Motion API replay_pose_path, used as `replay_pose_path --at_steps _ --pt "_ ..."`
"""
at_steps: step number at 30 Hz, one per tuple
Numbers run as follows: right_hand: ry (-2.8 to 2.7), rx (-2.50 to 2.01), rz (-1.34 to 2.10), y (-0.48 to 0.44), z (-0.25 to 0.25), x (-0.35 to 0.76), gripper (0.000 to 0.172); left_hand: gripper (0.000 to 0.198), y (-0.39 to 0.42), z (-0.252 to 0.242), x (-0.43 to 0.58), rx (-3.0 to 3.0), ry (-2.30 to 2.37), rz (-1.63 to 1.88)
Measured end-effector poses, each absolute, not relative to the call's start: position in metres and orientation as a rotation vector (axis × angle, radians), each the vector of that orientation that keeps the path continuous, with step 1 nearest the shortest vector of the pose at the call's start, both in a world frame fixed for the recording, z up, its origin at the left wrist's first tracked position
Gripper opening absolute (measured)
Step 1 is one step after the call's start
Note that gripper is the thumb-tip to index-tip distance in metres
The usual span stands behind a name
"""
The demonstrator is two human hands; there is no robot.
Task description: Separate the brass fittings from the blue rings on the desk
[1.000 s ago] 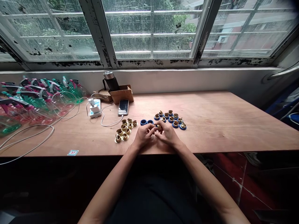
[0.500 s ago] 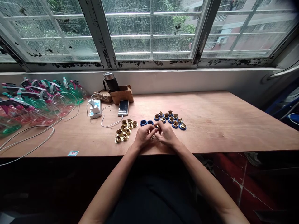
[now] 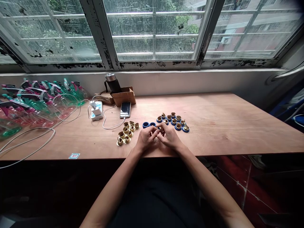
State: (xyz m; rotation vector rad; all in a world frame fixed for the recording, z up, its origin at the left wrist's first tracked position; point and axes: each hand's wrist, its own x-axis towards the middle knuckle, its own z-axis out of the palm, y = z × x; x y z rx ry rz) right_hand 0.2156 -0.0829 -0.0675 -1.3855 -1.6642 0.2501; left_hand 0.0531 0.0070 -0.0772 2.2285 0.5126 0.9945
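Well, in the head view, the left hand (image 3: pixel 146 138) and right hand (image 3: pixel 169 136) meet at lower centre of the frame, resting just above the near edge of the wooden surface (image 3: pixel 213 133). The grip is pressed together, the fingertips of both hands pinching a small brass fitting (image 3: pixel 159 129), which is largely hidden by the fingers. Just above the hands lie two blue rings (image 3: pixel 146 124). Left of centre sits a cluster of loose brass fittings (image 3: pixel 124 134); right of centre, a cluster of brass fittings seated in blue rings (image 3: pixel 173 121). Further up stand a phone (image 3: pixel 125 109), a white charger (image 3: pixel 96 110) and a cardboard box (image 3: pixel 123 96) with a dark flask (image 3: pixel 112 83) leaning in it. At left of the frame, pink and green plastic pieces (image 3: pixel 30 101) are heaped beside looped white cable (image 3: pixel 28 142). A grimy window (image 3: pixel 154 31) spans the top of the frame.
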Motion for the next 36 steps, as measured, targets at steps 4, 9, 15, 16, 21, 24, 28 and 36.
replay_pose_path --at_steps 4,9,15,16,21,24,28,36 --pt "-1.678 -1.398 0.256 -0.0827 -0.0664 0.2156 0.031 0.025 0.0057 -0.0757 0.0528 2.221 0.514 0.97" --pt "-1.694 -1.397 0.276 -0.0812 -0.069 0.2162 0.031 0.026 0.0046 -0.0757 0.053 2.211 0.516 0.953" --pt "-1.683 -1.397 0.28 -0.0806 -0.0708 0.2157 0.032 0.026 0.0047 -0.0761 0.0528 2.218 0.516 0.953" --pt "-1.677 -1.395 0.276 -0.0807 -0.0704 0.2156 0.032 0.026 0.0047 -0.0758 0.0527 2.219 0.515 0.952" --pt "-1.662 -1.392 0.29 -0.081 -0.069 0.2156 0.031 0.029 0.0048 -0.0749 0.0529 2.223 0.53 0.949" --pt "-1.661 -1.384 0.299 -0.081 -0.0688 0.2158 0.03 0.03 0.0043 -0.0747 0.0532 2.217 0.536 0.949" --pt "-1.666 -1.386 0.286 -0.0813 -0.0686 0.2158 0.028 0.03 0.0033 -0.0743 0.053 2.212 0.549 0.946" --pt "-1.676 -1.381 0.286 -0.0812 -0.0684 0.2157 0.028 0.031 0.0032 -0.0737 0.0529 2.223 0.543 0.931"
